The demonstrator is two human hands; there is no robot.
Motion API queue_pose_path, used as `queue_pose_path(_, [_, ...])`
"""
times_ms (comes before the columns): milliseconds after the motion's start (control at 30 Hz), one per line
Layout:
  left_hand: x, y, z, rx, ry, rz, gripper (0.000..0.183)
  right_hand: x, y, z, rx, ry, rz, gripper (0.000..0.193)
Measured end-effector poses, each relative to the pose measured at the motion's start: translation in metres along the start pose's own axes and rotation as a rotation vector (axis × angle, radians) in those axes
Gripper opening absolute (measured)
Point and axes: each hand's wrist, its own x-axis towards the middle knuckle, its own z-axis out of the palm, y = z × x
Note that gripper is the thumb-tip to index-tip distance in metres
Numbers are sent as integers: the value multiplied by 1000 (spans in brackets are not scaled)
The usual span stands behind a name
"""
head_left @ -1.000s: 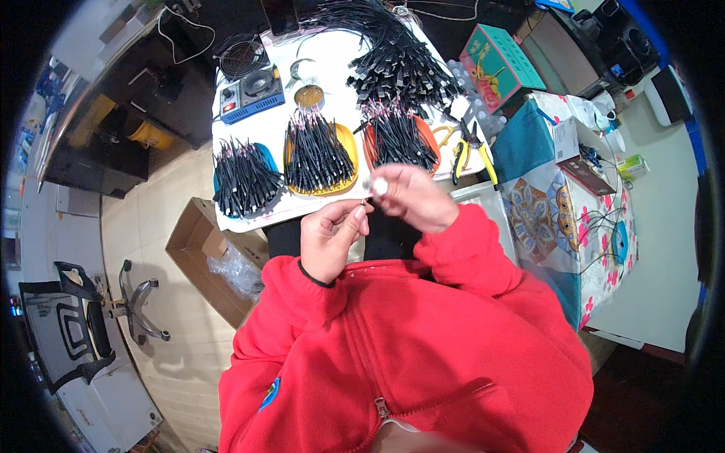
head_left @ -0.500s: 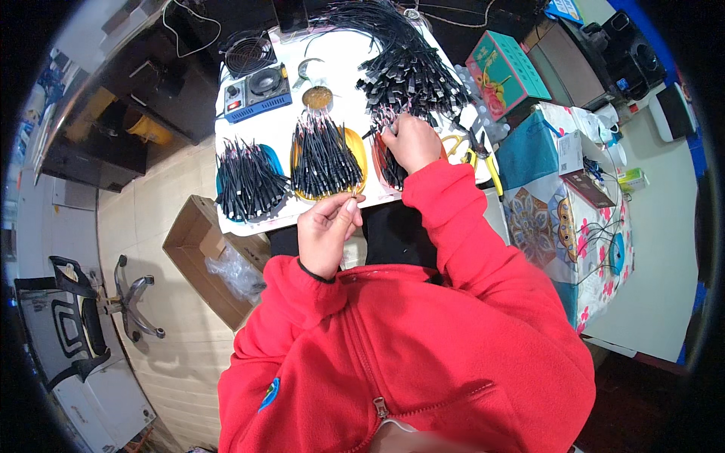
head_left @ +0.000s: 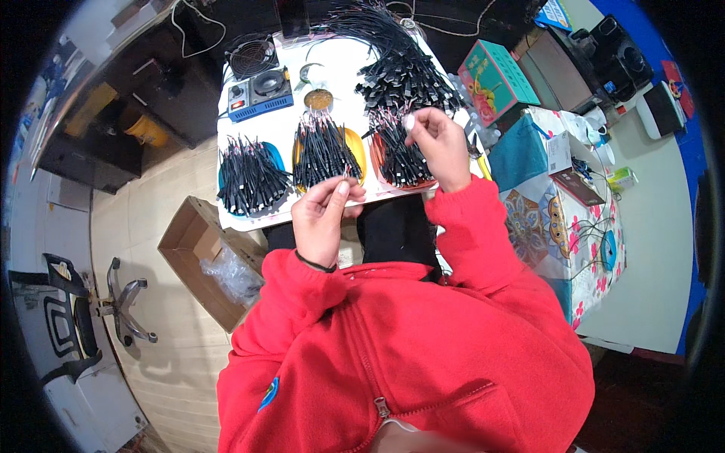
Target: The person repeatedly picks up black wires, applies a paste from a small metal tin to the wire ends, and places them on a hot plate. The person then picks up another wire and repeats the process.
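Note:
My left hand [head_left: 319, 223] is held at the table's near edge, just in front of the yellow tray [head_left: 355, 143]. Its thumb and forefinger pinch a small thin piece with a reddish and pale tip, too small to name. Above the right side of the red tray [head_left: 420, 184], my right hand [head_left: 444, 149] has thumb and forefinger together; what is between them, if anything, cannot be made out. Bundles of short black cables [head_left: 323, 155] with thin bared wire ends fill the trays. Another such bundle [head_left: 253, 181] lies in the blue tray [head_left: 275, 155] at the left.
Behind the trays stand a blue soldering pot [head_left: 261, 98], a small fan [head_left: 252, 57] and a round dish of amber material [head_left: 318, 99]. A heap of black cables [head_left: 411, 79] covers the far right. Yellow-handled pliers [head_left: 483, 164] lie at the right edge; a cardboard box [head_left: 196, 249] sits below left.
My right hand has lifted off the cables in the red tray and moved right and slightly toward me. My left hand has shifted slightly up and left, still pinching.

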Motion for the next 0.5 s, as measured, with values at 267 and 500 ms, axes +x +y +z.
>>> queue_pose_path(267, [-11,12,24,-119,-78,75,23,-84,-47,39,196,-212,117,10])
queue_pose_path(500, [-28,12,25,-307,-117,-75,21,-100,-49,39,162,-168,113,11])
